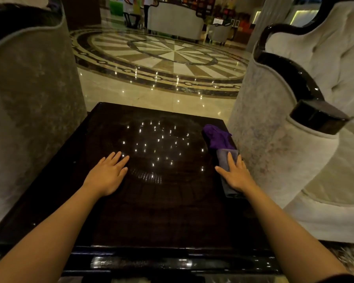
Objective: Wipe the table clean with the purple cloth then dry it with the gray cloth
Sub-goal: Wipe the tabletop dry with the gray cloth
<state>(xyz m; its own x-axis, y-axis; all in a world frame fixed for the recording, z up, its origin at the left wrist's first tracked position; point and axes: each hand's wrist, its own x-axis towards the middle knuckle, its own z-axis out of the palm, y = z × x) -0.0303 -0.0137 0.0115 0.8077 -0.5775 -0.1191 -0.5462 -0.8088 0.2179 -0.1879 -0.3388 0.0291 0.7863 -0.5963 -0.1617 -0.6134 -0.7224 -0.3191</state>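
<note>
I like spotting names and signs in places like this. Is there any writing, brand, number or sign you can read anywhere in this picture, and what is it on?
None can be read.
Purple cloth: no label or print shows.
Gray cloth, under the right hand: no tag shows.
Table: only reflected lights, no lettering.
Small display stands far across the lobby: possibly signs, too small and blurred to read.

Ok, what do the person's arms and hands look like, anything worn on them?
Both forearms are bare. The left hand and right hand show no gloves, rings, watch or bracelets. Only a dark sleeve edge shows at the right arm's bottom corner of the frame.
</note>
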